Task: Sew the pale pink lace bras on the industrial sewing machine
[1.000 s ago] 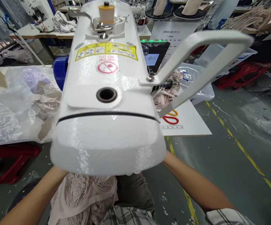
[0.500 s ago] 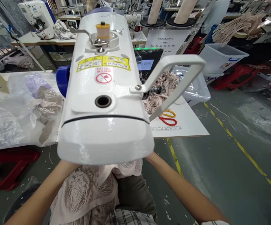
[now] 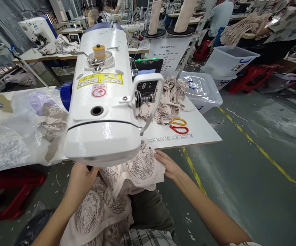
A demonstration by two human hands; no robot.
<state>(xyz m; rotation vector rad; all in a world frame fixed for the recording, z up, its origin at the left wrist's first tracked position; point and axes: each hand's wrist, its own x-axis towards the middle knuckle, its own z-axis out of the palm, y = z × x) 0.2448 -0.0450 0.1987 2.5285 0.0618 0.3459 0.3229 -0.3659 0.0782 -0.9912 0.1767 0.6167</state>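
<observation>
A beige lace bra (image 3: pixel 144 167) hangs at the table's front edge, just below the head of the white sewing machine (image 3: pixel 101 140). My right hand (image 3: pixel 167 164) grips its right cup edge between thumb and fingers. At the bra's left end, my left hand (image 3: pixel 82 177) is closed with the thumb against the fingers; the machine head hides part of it. More beige lace bras (image 3: pixel 88 215) lie heaped over my lap, beneath the one in my hands. The needle area is out of sight behind the machine head.
Scissors (image 3: pixel 180 130) with red and orange handles lie beside a ruler strip (image 3: pixel 170 138) and a pile of beige straps (image 3: pixel 172 95). Plastic bags (image 3: pixel 22 126) cover the left side. A clear lidded box (image 3: pixel 201 89) stands right of the table. A person (image 3: pixel 221 17) sits farther back.
My view has shifted, so the machine sits farther left and smaller. Both hands, hidden before behind the machine head, now show with the bra drawn out toward me.
</observation>
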